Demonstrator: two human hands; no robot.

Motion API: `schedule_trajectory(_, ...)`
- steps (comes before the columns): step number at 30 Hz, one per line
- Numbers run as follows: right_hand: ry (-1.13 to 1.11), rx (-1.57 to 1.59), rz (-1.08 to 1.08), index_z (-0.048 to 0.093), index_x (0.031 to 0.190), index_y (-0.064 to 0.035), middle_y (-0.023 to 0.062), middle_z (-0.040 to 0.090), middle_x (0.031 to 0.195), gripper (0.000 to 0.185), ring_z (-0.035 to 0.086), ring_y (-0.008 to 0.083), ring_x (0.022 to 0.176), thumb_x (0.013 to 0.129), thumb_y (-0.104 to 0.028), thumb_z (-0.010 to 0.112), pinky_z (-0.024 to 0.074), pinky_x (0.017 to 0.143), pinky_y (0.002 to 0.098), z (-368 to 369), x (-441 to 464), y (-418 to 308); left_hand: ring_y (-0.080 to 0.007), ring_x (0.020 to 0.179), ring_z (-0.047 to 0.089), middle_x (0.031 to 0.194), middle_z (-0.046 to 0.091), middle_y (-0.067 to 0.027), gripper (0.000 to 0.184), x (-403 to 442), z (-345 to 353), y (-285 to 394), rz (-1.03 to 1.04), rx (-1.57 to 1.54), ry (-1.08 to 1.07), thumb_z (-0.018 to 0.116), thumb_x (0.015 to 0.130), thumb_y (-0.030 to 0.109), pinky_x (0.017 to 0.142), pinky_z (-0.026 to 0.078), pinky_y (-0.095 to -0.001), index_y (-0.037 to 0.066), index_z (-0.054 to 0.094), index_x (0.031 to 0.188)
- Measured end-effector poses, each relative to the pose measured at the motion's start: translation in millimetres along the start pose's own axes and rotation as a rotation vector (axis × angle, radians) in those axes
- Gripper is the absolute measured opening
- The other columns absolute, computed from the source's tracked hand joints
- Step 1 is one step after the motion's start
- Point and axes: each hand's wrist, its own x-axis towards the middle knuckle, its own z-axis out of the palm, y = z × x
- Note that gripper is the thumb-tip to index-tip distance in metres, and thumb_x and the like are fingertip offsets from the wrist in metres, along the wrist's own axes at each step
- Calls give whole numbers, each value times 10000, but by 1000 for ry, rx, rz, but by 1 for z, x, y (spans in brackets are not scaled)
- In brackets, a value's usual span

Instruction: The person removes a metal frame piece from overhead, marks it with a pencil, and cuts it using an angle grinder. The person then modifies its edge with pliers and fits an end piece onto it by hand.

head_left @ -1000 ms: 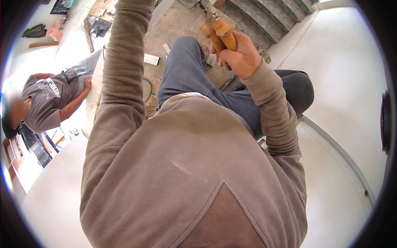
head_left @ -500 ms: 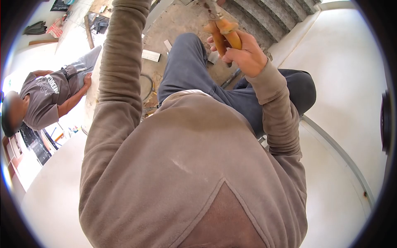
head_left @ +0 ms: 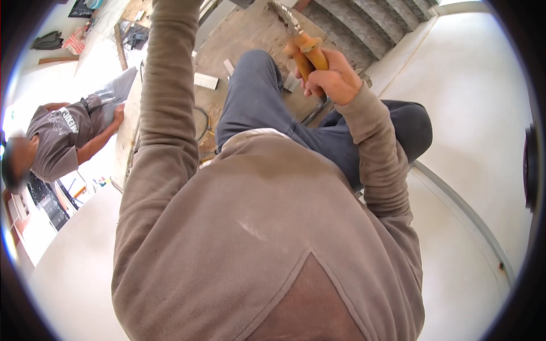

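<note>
My right hand (head_left: pixel 340 79) is closed around the orange-yellow handles of a pair of pliers (head_left: pixel 311 52). It is raised in front of my bent knees. The metal jaws (head_left: pixel 287 18) point up and away, toward the top edge of the view. My left arm (head_left: pixel 168 74) reaches forward in a brown sleeve and leaves the picture at the top, so my left hand is hidden beyond the edge. Below the pliers are my knees in dark grey trousers (head_left: pixel 250 91).
Grey steps (head_left: pixel 369 25) rise at the upper right beside a pale wall (head_left: pixel 466 74). Offcuts, including a white piece (head_left: pixel 206 80), and a looped cable (head_left: pixel 203 119) lie on the dusty floor. At left stands another person (head_left: pixel 62 128), in a printed shirt.
My right hand and the pliers have come slightly lower and closer to me, so more of the metal jaws shows. My left arm stays stretched forward.
</note>
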Motion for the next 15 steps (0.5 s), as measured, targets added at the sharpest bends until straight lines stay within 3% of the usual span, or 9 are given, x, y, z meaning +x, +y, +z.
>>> schedule_trajectory(1, 47, 67, 31, 631, 1009, 31, 66, 609, 793, 292, 580, 138, 623, 725, -12, 583, 486, 542, 284, -1, 6, 6, -192, 785, 548, 954, 523, -76, 360, 1, -11, 1, 47, 2, -16, 636, 897, 253, 683, 518, -353, 7, 510, 1128)
schedule_trajectory(4, 282, 12, 402, 634, 1023, 63, 106, 607, 730, 296, 613, 190, 586, 778, -97, 594, 521, 500, 334, -9, 62, 61, -195, 928, 667, 1024, 658, -173, 297, 49, -98, -45, 691, 978, -177, 511, 916, -61, 794, 564, -292, -55, 493, 1212)
schedule_trajectory(5, 293, -103, 470, 646, 1012, 58, 129, 627, 760, 300, 630, 204, 583, 788, -139, 626, 521, 477, 350, -12, 86, 82, -185, 871, 652, 995, 647, -140, 293, 25, -92, -38, 756, 1083, -231, 525, 932, -45, 768, 559, -286, -53, 494, 1222)
schedule_trajectory(6, 301, -219, 535, 657, 1001, 54, 153, 647, 791, 310, 646, 219, 579, 798, -180, 657, 522, 454, 367, -15, 111, 105, -163, 828, 629, 953, 625, -112, 277, 23, -108, -57, 677, 986, -178, 559, 945, -19, 750, 553, -282, -42, 505, 1216)
schedule_trajectory(7, 327, -337, 561, 661, 1019, 49, 183, 666, 859, 344, 674, 264, 659, 788, -205, 680, 556, 547, 397, -24, 143, 146, -145, 831, 618, 935, 610, -98, 262, 10, -124, -68, 641, 1004, -201, 579, 960, 14, 754, 545, -275, -29, 516, 1210)
schedule_trajectory(8, 350, -455, 588, 664, 1037, 44, 214, 685, 928, 379, 701, 310, 738, 779, -230, 702, 590, 641, 427, -31, 170, 184, -171, 767, 611, 854, 592, -84, 281, -8, -113, -70, 147, 508, -91, 655, 903, 122, 706, 543, -297, 19, 553, 1143)
schedule_trajectory(9, 383, -557, 575, 648, 1099, 43, 227, 679, 1012, 420, 693, 328, 846, 787, -234, 700, 576, 735, 425, -35, 186, 200, -196, 703, 605, 772, 575, -71, 315, -27, -102, -72, -190, -94, 233, 730, 845, 229, 657, 541, -319, 66, 589, 1075)
schedule_trajectory(11, 432, -749, 550, 617, 1223, 40, 253, 668, 1179, 510, 678, 363, 1062, 805, -242, 694, 547, 923, 422, -30, 212, 215, -201, 646, 611, 763, 593, -92, 374, -60, -121, -80, -369, 51, 386, 765, 810, 295, 587, 514, -320, 46, 591, 1029)
schedule_trajectory(15, 539, -574, 327, 634, 1196, -6, 252, 619, 1239, 559, 574, 420, 1185, 779, -365, 736, 449, 1057, 447, -23, 235, 225, -194, 594, 604, 701, 620, -103, 363, -100, -159, -81, -475, 166, 486, 778, 795, 342, 545, 502, -321, 71, 593, 948)
